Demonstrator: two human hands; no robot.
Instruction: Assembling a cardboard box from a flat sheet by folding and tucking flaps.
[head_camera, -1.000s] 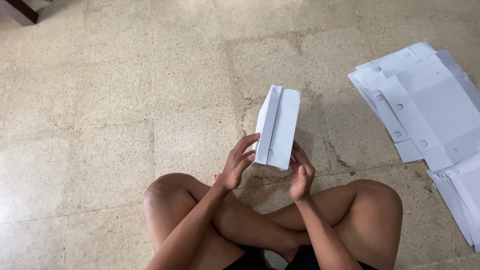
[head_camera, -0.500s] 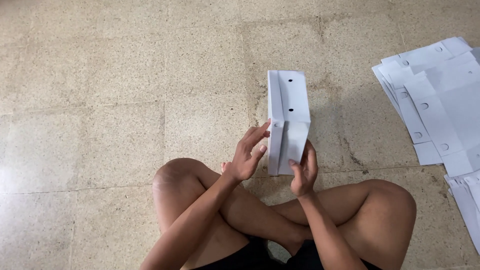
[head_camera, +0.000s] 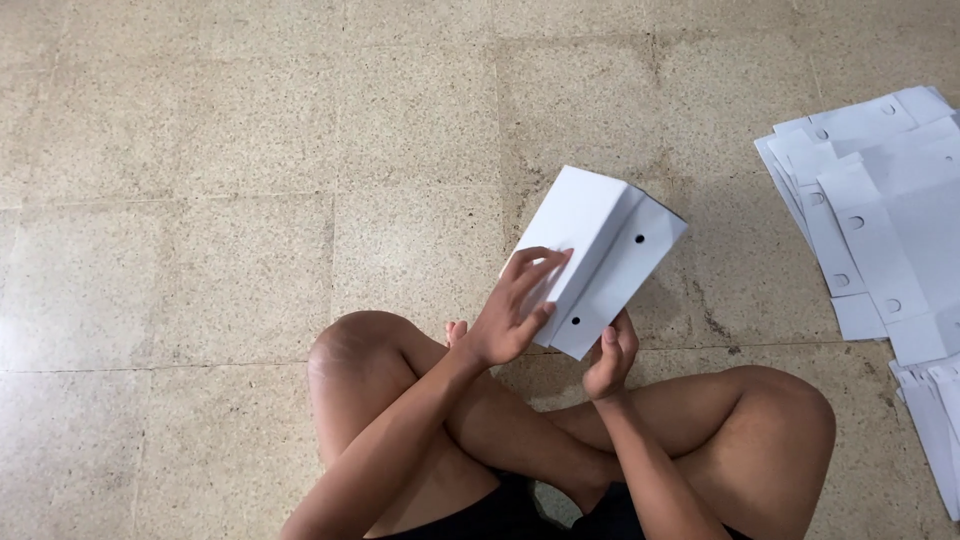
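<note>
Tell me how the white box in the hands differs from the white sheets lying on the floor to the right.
The box is folded into a closed shape, while the sheets lie flat and unfolded. The box is held tilted above the floor by the left hand and right hand; the sheets rest overlapping in a loose pile. Both are white with small round holes.

A stack of flat white card sheets (head_camera: 880, 215) with punched holes lies fanned at the far right on the speckled tile floor (head_camera: 250, 170); more sheets (head_camera: 935, 420) lie nearer.
</note>
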